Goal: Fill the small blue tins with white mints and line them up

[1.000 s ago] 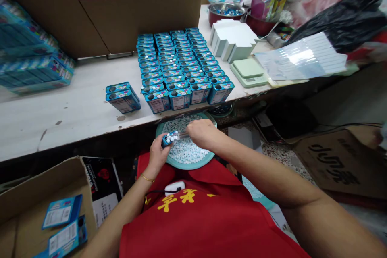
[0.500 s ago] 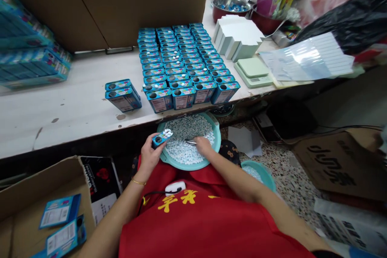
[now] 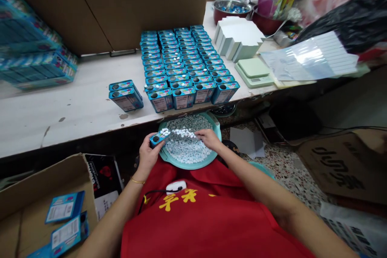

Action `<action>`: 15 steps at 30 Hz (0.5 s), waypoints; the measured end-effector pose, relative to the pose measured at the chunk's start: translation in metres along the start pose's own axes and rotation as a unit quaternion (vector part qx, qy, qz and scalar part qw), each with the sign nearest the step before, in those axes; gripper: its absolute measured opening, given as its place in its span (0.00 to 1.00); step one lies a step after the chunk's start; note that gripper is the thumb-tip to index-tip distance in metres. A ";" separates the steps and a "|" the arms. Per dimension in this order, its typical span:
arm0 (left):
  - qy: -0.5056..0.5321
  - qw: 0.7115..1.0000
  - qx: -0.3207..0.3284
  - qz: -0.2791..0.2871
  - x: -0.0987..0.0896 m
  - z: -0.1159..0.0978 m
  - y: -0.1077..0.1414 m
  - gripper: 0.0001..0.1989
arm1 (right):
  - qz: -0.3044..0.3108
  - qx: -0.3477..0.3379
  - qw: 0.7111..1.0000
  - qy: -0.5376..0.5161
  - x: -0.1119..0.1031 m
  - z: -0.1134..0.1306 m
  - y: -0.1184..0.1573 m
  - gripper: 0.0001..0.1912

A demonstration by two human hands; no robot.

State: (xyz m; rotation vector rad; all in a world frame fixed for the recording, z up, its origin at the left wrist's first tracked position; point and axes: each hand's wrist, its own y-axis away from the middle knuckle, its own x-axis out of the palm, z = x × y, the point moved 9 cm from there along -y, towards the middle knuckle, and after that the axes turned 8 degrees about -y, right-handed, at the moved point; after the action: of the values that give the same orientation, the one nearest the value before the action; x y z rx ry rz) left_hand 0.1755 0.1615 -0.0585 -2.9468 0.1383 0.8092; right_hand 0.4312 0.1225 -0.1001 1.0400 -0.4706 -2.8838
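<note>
My left hand [image 3: 148, 154] is wrapped round a small blue box [image 3: 157, 138] with a round dark hole and white pellets heaped at its right end. My right hand [image 3: 209, 138] pinches the handle of a scoop [image 3: 184, 133] loaded with white pellets, its far end close to the box. Both are over the left and middle of a turquoise basin [image 3: 219, 129] full of pale pellets [image 3: 189, 155], which rests at my lap. On the white table, rows of blue boxes [image 3: 183, 97] stand upright, and two more boxes [image 3: 125, 98] stand to their left.
A green scale [image 3: 254, 72], white card stack [image 3: 238, 38] and metal bowl [image 3: 231, 10] are on the table's right. A large carton [image 3: 145, 12] stands behind the rows. At lower left, an open carton [image 3: 18, 213] holds blue boxes. Stacked blue packs [image 3: 39, 68] are at far left.
My right hand has lifted the scoop out of the pellets, now loaded, and moved it up near the box. My left hand still holds the box, slightly further left.
</note>
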 end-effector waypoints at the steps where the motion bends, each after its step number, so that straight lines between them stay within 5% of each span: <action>1: -0.008 1.000 0.005 0.007 0.005 -0.003 0.000 0.21 | -0.005 -0.014 1.000 -0.001 -0.013 0.010 0.005 0.16; 6: -0.046 0.997 0.039 0.044 0.034 -0.020 0.003 0.18 | 0.025 -0.078 0.987 0.135 -0.049 0.073 0.029 0.17; 10: -0.076 0.994 0.058 0.060 0.048 -0.024 0.006 0.18 | 0.080 -0.062 0.949 0.298 -0.049 0.109 0.039 0.17; 15: -0.087 0.992 0.072 0.064 0.054 -0.022 0.008 0.18 | 0.103 -0.080 0.917 0.376 -0.036 0.145 0.045 0.17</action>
State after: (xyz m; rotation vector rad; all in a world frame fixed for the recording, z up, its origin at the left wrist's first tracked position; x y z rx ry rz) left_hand 0.2322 0.1475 -0.0682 -2.7414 0.3597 1.0215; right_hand 0.3647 0.1238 0.0410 1.7908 -0.2561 -2.0607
